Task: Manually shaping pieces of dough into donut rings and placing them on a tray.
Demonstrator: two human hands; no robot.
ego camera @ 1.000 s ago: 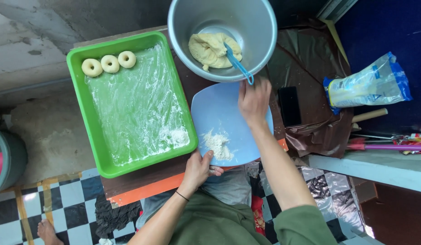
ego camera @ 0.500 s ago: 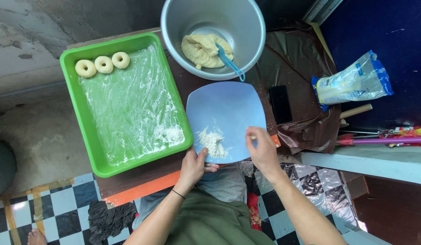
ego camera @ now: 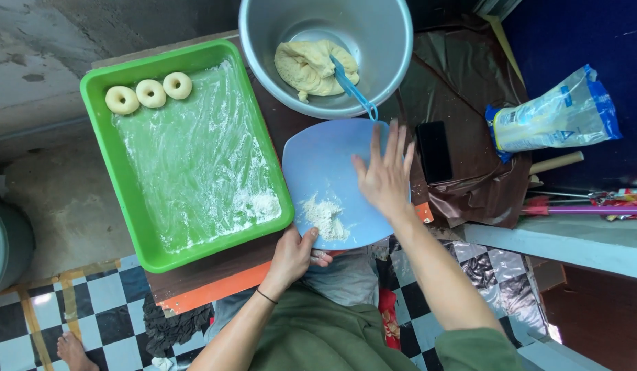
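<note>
Green plastic makes up the biggest thing here, a tray [ego camera: 126, 199] lined with floured film, with three ring-shaped dough pieces [ego camera: 150, 93] in a row at its far left corner. Beside it at the top stands a grey metal bowl [ego camera: 387, 41] holding a lump of pale dough [ego camera: 308, 65] and a blue spatula [ego camera: 351, 88] whose handle leans over the near rim. Just below the bowl lies a pale blue plate [ego camera: 318, 165], touching the tray's right wall, with a small heap of flour [ego camera: 323, 216] near its lower edge.

The right hand [ego camera: 386, 177] lies flat over the right half of the plate, fingers spread wide and pointing toward the bowl, holding nothing; the flour sits to its lower left, apart from the palm. The left hand [ego camera: 294, 255] grips the plate's near edge, thumb on top just below the flour.

To the right, a black phone [ego camera: 434, 151] rests on brown sheeting, and farther right a clear and blue bag of flour [ego camera: 555, 117].
</note>
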